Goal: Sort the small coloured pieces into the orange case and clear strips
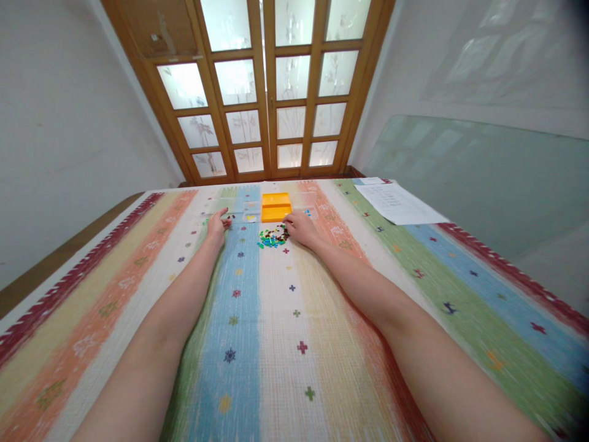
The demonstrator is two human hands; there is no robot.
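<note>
A pile of small green, blue, yellow and dark pieces lies on the tablecloth between my hands. My right hand is at the pile's right edge, its fingertips bent down together by the dark pieces. Whatever they pinch is too small to make out. To the left, my left hand is held with thumb and fingers apart, beside a few dark red pieces. Just behind the pile stands an open orange box with two sections. A transparent tray with some yellow pieces sits left of it.
A few blue pieces lie behind my right hand. Sheets of white paper rest at the table's far right. The striped tablecloth covers the table, with a glass-paned wooden door beyond and a glass panel at right.
</note>
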